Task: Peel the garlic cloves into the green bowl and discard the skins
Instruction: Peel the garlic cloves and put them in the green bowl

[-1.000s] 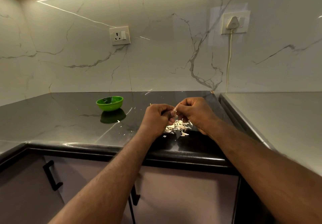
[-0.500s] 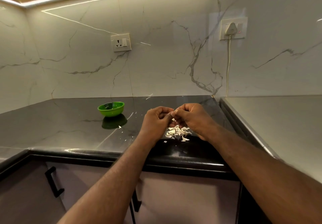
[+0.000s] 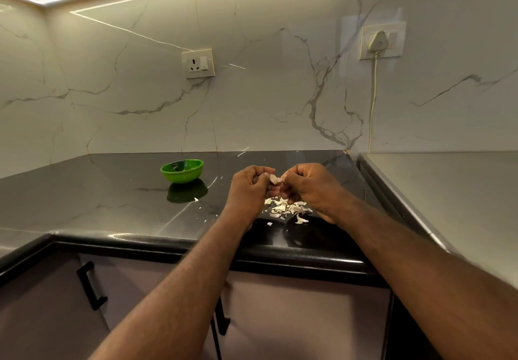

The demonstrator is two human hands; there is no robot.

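your left hand (image 3: pixel 249 184) and right hand (image 3: pixel 307 184) both pinch the garlic clove (image 3: pixel 275 179), fingers curled tight. strip skin over the skins (image 3: pixel 288 209), then carry it left to the green bowl (image 3: pixel 182 171).

1. The bare left forearm (image 3: pixel 179 284) and right forearm (image 3: pixel 414 264) reach forward from the lower edge and converge toward the middle.
2. The left hand (image 3: pixel 249 184) is curled, its back to the camera, thumb and fingertips pinching a garlic clove (image 3: pixel 275 179).
3. The right hand (image 3: pixel 311 186) is curled too, knuckles upward, its fingertips gripping the same clove from the opposite side.
4. The two hands meet at the fingertips, at level height, wrists roughly straight.
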